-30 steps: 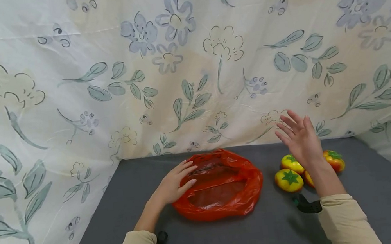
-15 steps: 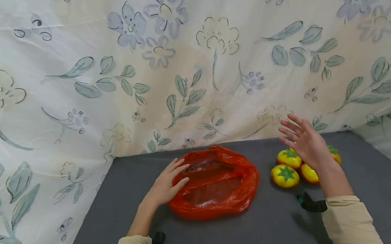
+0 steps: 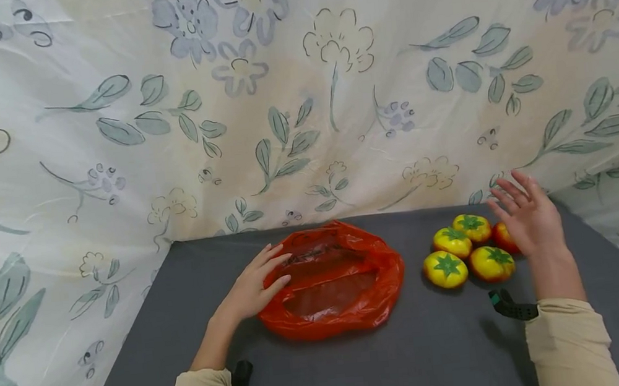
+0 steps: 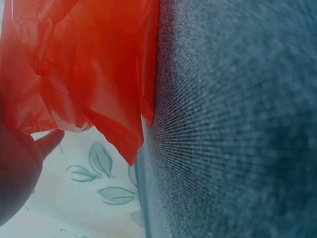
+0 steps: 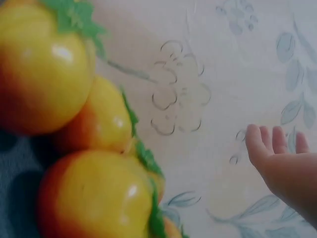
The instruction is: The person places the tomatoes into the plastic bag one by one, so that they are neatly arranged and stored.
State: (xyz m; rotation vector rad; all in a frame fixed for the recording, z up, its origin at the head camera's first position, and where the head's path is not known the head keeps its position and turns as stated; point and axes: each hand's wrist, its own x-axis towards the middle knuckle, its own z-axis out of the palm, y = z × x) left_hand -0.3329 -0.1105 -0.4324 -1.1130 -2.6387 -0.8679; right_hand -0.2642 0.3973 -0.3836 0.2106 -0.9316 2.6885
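Observation:
A red plastic bag (image 3: 330, 324) stands with its mouth spread wide in the middle of the table. My left hand (image 3: 254, 285) lies along the bag's left rim, fingers extended; in the left wrist view, the red plastic (image 4: 84, 64) hangs beside the thumb side of the hand (image 4: 20, 163). To the right of the bag sit several yellow-red persimmon-like fruits (image 3: 445, 270) with green star-shaped tops. My right hand (image 3: 538, 220) is raised just right of them, palm facing left, fingers loosely spread and holding nothing. In the right wrist view, the fruits (image 5: 94, 198) are apart from that hand (image 5: 287, 168).
A dark grey cloth covers the table (image 3: 371, 373). Cream floral fabric (image 3: 303, 125) hangs behind it and along both sides. Each wrist wears a small black camera mount, such as the right one (image 3: 513, 309).
My right hand has moved right, uncovering more of the fruits. The left hand stays at the bag's rim. The head view has shifted slightly.

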